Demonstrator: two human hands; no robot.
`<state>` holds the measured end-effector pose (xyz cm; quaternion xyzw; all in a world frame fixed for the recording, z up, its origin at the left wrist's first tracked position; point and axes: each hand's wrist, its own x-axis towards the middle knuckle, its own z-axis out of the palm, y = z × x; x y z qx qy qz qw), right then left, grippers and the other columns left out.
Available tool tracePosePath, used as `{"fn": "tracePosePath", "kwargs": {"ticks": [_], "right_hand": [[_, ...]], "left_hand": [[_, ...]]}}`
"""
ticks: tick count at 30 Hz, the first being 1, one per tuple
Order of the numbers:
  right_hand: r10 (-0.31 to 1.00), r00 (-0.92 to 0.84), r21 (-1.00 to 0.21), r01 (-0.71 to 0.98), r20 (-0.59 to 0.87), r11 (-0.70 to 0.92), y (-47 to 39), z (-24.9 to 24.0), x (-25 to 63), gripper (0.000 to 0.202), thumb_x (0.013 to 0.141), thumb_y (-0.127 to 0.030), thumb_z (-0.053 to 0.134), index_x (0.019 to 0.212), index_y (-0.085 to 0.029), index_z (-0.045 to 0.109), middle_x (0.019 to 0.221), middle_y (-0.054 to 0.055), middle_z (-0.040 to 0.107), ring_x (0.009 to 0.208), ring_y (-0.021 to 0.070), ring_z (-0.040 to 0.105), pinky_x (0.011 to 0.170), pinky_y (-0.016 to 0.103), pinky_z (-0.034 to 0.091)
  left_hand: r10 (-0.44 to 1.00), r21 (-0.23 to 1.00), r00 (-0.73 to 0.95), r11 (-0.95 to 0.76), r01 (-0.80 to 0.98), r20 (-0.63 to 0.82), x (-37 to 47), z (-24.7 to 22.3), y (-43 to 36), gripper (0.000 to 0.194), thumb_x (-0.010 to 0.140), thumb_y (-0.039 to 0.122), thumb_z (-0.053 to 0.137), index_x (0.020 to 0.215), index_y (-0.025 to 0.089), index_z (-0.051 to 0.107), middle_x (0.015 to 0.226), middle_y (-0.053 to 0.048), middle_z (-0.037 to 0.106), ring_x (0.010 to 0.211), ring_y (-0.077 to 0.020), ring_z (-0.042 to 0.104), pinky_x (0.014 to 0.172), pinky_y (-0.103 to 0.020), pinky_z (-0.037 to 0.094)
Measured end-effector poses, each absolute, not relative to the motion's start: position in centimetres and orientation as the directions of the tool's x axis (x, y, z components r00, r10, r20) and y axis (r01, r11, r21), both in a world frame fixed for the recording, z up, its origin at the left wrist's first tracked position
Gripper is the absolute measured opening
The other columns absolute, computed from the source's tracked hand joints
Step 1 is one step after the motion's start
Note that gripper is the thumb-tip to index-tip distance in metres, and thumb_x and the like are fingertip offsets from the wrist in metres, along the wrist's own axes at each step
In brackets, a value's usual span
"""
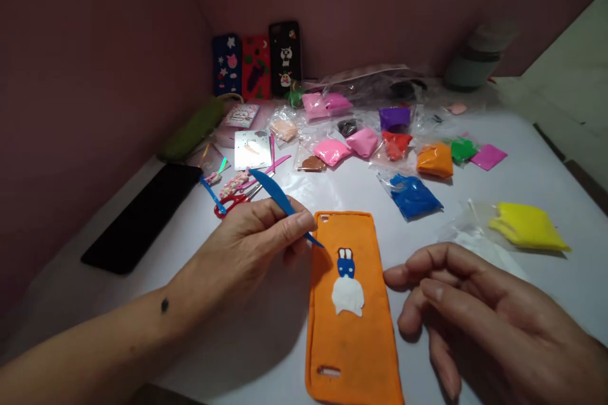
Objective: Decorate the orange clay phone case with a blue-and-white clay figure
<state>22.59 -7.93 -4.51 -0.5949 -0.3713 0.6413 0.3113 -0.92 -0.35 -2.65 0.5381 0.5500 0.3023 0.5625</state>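
The left hand (259,234) pinches a blue modelling tool (280,199) between thumb and fingers, its tip just at the left edge of the orange phone case (351,329), which lies flat on the white table (522,171) between both hands and bears a small blue-and-white clay figure (347,281). The right hand (479,316) rests loosely spread just beside the case, holding nothing. Behind lie red scissors (230,202), bagged coloured clay (413,196) and three decorated cases (256,63) against the wall. The figure's details are too small to read.

Home craft table (522,164), clay packets (412,195)
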Motion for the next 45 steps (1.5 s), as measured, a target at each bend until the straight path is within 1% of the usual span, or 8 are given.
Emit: {"fn": "tracePosePath", "kwargs": {"ticks": [7, 12, 17, 23, 31, 36, 40, 45], "right_hand": [[0.787, -0.131, -0.759, -0.211, -0.603, -0.616, -6.5, -2.8, 22.1, 0.034, 0.075, -0.041, 0.069, 0.1, -0.018, 0.064, 0.078, 0.009, 0.071, 0.047, 0.015, 0.059, 0.04, 0.025, 0.049], [0.784, -0.084, -0.76, -0.202, -0.615, -0.618, -5.8, -1.3, 21.4, 0.026, 0.07, -0.033, 0.072, 0.087, -0.014, 0.071, 0.082, 0.015, 0.071, 0.066, 0.0225, 0.065, 0.044, 0.027, 0.054], [0.797, -0.076, -0.782, -0.155, -0.6, -0.604, -4.9, -1.4, 20.6, 0.02, 0.069, -0.025, 0.072, 0.084, -0.012, 0.072, 0.088, 0.012, 0.069, 0.061, 0.0147, 0.061, 0.043, 0.021, 0.049], [0.858, -0.084, -0.851, -0.107, -0.508, -0.514, -3.8, -1.3, 18.8, 0.012, 0.078, -0.019, 0.066, 0.088, -0.014, 0.068, 0.07, 0.003, 0.064, 0.058, 0.0112, 0.055, 0.048, 0.019, 0.044], [0.847, -0.089, -0.758, -0.406, -0.523, -0.511, -4.5, -2.3, 16.9, 0.017, 0.069, -0.019, 0.073, 0.078, -0.025, 0.06, 0.07, -0.004, 0.063, 0.066, 0.0149, 0.061, 0.06, 0.026, 0.051], [0.828, -0.147, -0.662, -0.533, -0.541, -0.527, -4.0, -3.3, 17.0, 0.013, 0.063, -0.014, 0.071, 0.065, -0.023, 0.062, 0.072, 0.0, 0.068, 0.077, 0.0197, 0.066, 0.078, 0.033, 0.054], [0.808, -0.192, -0.608, -0.569, -0.557, -0.554, -4.0, -3.2, 17.2, 0.019, 0.063, -0.008, 0.065, 0.075, -0.021, 0.069, 0.081, 0.002, 0.073, 0.081, 0.021, 0.066, 0.089, 0.038, 0.05], [0.815, -0.254, -0.559, -0.62, -0.521, -0.551, -4.2, -2.9, 17.4, 0.029, 0.06, -0.005, 0.061, 0.082, -0.021, 0.071, 0.086, 0.003, 0.074, 0.087, 0.0236, 0.066, 0.093, 0.042, 0.046]], "left_hand": [[0.907, 0.947, 0.271, 0.312, 0.079, -0.322, -1.0, -1.5, -0.6, 0.025, 0.082, 0.035, 0.065, 0.067, 0.015, 0.062, 0.062, -0.001, 0.061, 0.059, -0.012, 0.054, 0.058, -0.024, 0.042], [0.903, 0.944, 0.302, 0.328, -0.023, -0.306, -0.9, -1.4, -0.5, 0.024, 0.083, 0.032, 0.065, 0.068, 0.013, 0.062, 0.062, -0.001, 0.061, 0.058, -0.0099, 0.053, 0.061, -0.022, 0.041], [0.899, 0.897, 0.28, 0.397, -0.195, -0.337, -0.9, -1.4, -0.1, 0.015, 0.086, 0.02, 0.061, 0.073, 0.011, 0.061, 0.063, -0.001, 0.061, 0.055, -0.0079, 0.054, 0.058, -0.019, 0.041], [0.901, 0.875, 0.267, 0.408, -0.26, -0.341, -1.0, -1.1, 0.5, 0.014, 0.086, 0.015, 0.059, 0.074, 0.009, 0.061, 0.06, -0.001, 0.058, 0.053, -0.0077, 0.052, 0.056, -0.019, 0.043], [0.915, 0.863, 0.269, 0.382, -0.33, -0.302, -0.9, -1.6, 0.0, 0.015, 0.082, 0.024, 0.064, 0.075, 0.011, 0.062, 0.06, 0.0, 0.058, 0.054, -0.0087, 0.053, 0.064, -0.023, 0.045], [0.917, 0.863, 0.275, 0.373, -0.341, -0.288, -0.9, -1.7, 0.1, 0.015, 0.083, 0.026, 0.063, 0.077, 0.012, 0.061, 0.059, 0.002, 0.057, 0.052, -0.0081, 0.052, 0.066, -0.025, 0.046], [0.934, 0.896, 0.251, 0.324, -0.303, -0.253, -1.2, -1.3, 0.2, 0.016, 0.083, 0.027, 0.065, 0.074, 0.014, 0.062, 0.061, 0.002, 0.058, 0.058, -0.0083, 0.052, 0.063, -0.021, 0.042], [0.959, 0.994, 0.278, 0.084, -0.07, -0.061, -1.5, -0.7, -0.3, 0.018, 0.084, 0.022, 0.064, 0.067, 0.017, 0.065, 0.062, 0.005, 0.057, 0.058, -0.0068, 0.049, 0.058, -0.017, 0.04]]}}
